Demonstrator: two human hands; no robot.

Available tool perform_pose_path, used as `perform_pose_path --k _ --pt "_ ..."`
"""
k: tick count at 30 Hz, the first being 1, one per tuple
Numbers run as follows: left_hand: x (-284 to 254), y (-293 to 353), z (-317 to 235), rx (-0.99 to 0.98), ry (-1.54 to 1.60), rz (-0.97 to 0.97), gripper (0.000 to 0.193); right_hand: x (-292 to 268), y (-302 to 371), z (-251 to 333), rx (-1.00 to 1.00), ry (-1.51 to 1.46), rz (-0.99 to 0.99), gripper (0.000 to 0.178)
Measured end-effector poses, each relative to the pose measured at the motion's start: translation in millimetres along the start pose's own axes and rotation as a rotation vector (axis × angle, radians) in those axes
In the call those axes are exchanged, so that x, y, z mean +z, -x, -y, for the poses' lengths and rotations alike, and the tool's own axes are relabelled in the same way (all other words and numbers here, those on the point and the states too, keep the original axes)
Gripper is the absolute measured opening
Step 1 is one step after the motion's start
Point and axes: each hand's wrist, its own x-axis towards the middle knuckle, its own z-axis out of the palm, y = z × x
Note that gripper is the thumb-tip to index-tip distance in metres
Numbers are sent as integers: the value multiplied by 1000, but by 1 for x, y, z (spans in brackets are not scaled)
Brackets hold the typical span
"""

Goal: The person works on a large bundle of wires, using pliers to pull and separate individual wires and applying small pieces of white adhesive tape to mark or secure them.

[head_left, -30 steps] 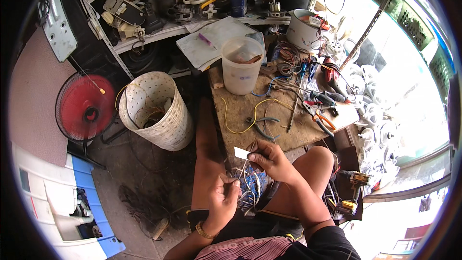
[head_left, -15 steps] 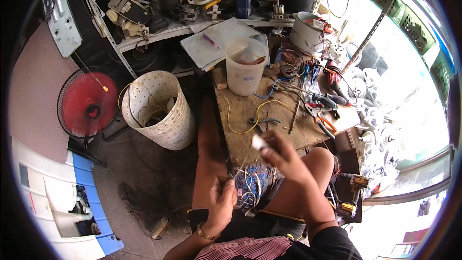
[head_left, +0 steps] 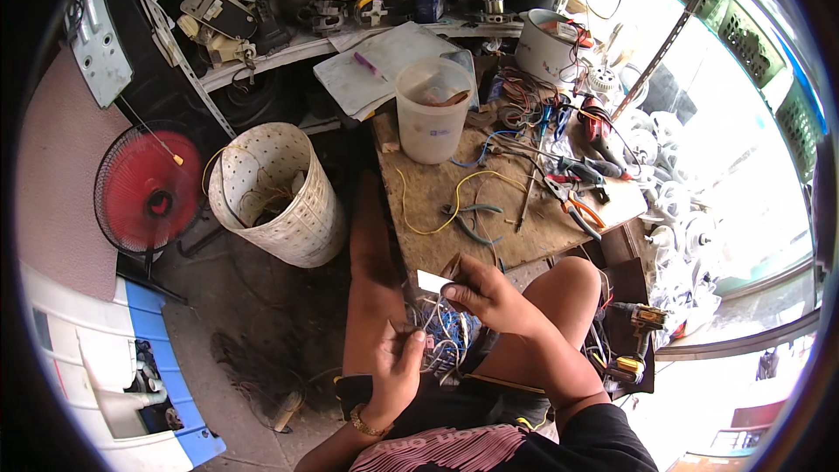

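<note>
My right hand [head_left: 486,294] pinches a small white rectangular piece [head_left: 433,281], its kind not clear, just off the near edge of the wooden board. Lower and to the left, my left hand [head_left: 398,362] is closed, thumb on top, on a thin light-coloured wire [head_left: 429,318] that runs up toward the right hand. Fingers hide where the wire ends. Below both hands, between my legs, lies a tangle of blue, white and red wires [head_left: 454,336]. Pliers with grey-green handles [head_left: 476,222] and a yellow wire [head_left: 463,179] rest on the board.
On the wooden board [head_left: 419,240] stands a translucent bucket [head_left: 430,127]; orange-handled pliers [head_left: 572,210] and screwdrivers [head_left: 581,170] lie at its right. A white perforated basket [head_left: 306,227] and red fan [head_left: 149,192] stand left. A yellow-black drill [head_left: 645,323] sits by my right knee.
My right hand has come down and left, closer to my left hand, with the white piece still in its fingers. The left hand stays nearly in place. The view has shifted slightly.
</note>
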Motion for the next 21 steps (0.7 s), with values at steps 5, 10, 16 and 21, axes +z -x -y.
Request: perform_pose_path --k 5,10,16,21 --pt "-2 2 -2 43 -24 35 11 -1 0 -1 -14 -17 -8 25" --pt "-6 5 -1 35 -39 62 10 -2 1 3 -17 -4 -14 25" --pt "-3 11 -10 -50 59 80 8 -7 2 18 13 -68 3 21" --pt "-7 19 -5 6 -25 28 10 -54 -2 19 48 -353 -244 27"
